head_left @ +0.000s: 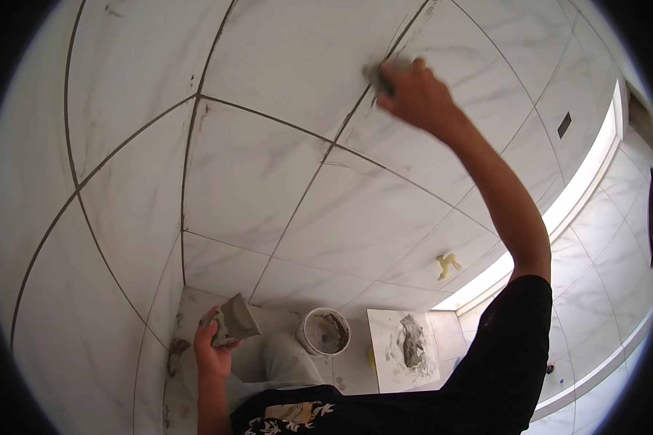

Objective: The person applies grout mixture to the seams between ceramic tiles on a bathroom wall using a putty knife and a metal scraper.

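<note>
R hand (413,90) fingers pinched on grout wad (376,72), pressing into wall joint (319,163). Joint below grip looks dark, mostly unfilled. L hand (214,344) clasps grout-loaded trowel (236,319), bucket (324,332) beside.

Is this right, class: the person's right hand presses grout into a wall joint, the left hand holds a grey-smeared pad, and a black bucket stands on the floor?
One detail is wrong: the bucket is white, not black, as the head view shows. The rest stands: the right hand presses grout into a joint of the tiled wall, and the left hand holds a grey-smeared pad.
</note>
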The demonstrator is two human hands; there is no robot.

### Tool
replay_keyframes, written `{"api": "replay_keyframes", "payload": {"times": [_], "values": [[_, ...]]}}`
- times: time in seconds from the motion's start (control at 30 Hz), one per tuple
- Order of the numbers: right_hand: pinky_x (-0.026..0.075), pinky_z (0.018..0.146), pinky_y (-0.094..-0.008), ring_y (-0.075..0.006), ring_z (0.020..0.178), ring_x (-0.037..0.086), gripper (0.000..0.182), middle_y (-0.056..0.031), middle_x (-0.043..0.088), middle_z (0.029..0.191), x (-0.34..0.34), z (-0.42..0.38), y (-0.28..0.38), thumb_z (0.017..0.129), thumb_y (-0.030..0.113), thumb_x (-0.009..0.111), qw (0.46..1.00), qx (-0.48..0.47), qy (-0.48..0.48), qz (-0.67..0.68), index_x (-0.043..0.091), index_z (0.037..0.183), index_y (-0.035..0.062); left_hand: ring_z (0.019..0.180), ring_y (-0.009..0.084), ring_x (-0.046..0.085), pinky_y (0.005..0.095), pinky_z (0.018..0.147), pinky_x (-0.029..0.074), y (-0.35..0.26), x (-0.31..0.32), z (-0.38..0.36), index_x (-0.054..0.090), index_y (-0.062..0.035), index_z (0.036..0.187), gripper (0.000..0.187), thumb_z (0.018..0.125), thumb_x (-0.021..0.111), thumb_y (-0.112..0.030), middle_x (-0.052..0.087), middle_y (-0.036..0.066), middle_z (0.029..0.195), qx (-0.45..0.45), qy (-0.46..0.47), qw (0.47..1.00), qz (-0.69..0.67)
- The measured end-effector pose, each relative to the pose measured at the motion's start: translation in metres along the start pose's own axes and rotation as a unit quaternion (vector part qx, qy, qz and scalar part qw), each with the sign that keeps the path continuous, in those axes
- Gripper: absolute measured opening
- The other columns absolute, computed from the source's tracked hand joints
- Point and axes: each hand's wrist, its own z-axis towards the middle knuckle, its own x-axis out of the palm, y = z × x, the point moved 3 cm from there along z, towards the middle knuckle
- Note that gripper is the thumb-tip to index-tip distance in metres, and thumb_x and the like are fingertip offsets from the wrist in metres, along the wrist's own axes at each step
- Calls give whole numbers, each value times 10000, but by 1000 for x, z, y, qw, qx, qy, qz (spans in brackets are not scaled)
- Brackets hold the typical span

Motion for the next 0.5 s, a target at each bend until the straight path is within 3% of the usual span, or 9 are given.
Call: {"api": "replay_keyframes", "payload": {"times": [0.07,0.1,0.17,0.23,0.3,0.37,0.43,0.5], "values": [[539,885,-514,-459,1075,621,630,-307,558,1164,-14,-15,12,819,364,695,986,-15,168,-7,532,1415,239,909,228,716,353,584,642,3,-9,1,499,-17,1359,511,898,601,-212,660,118,1159,-2,-2,1000,-10],[539,885,-514,-459,1075,621,630,-307,558,1164,-23,-11,4,819,364,695,986,-11,165,-10,532,1415,239,914,228,715,352,584,643,6,-15,-1,498,-18,1362,517,897,602,-218,659,118,1162,-10,1,1000,5],[520,920,-493,-406,1133,591,652,-252,555,1218,-45,14,-37,842,335,700,999,36,-21,-23,487,1455,270,919,228,714,351,584,643,7,-10,2,497,-19,1365,523,896,602,-225,658,119,1164,-14,6,1000,15],[500,960,-473,-372,1169,559,634,-211,554,1244,-47,47,-89,862,283,708,971,-62,-231,-10,488,1456,291,923,227,713,346,579,639,1,-1,0,500,-18,1360,535,887,612,-242,656,120,1164,-10,2,1000,24],[490,984,-454,-373,1167,550,635,-216,541,1261,-47,59,-107,871,247,713,963,-73,-261,-6,484,1461,297,919,227,714,345,582,640,-2,2,4,502,-17,1357,537,884,617,-244,657,121,1163,-1,3,1000,19],[491,988,-452,-380,1179,544,643,-216,533,1275,-26,64,-122,863,243,714,981,-31,-191,-29,484,1461,293,915,227,715,343,586,641,-3,2,6,504,-17,1353,538,880,621,-245,657,122,1162,6,3,1000,16],[491,986,-461,-387,1149,559,663,-215,556,1233,-36,47,-116,843,252,727,983,-54,-170,-41,487,1459,302,921,226,714,342,601,644,-3,1,9,506,-14,1348,533,878,621,-237,656,122,1162,14,-2,1000,5],[538,909,-481,-427,1101,589,643,-258,593,1167,-50,35,-110,802,297,720,993,-40,-7,-110,529,1415,292,922,226,714,341,602,645,-1,-2,8,506,-12,1347,531,879,621,-234,656,123,1162,9,-7,1000,-3]]}}
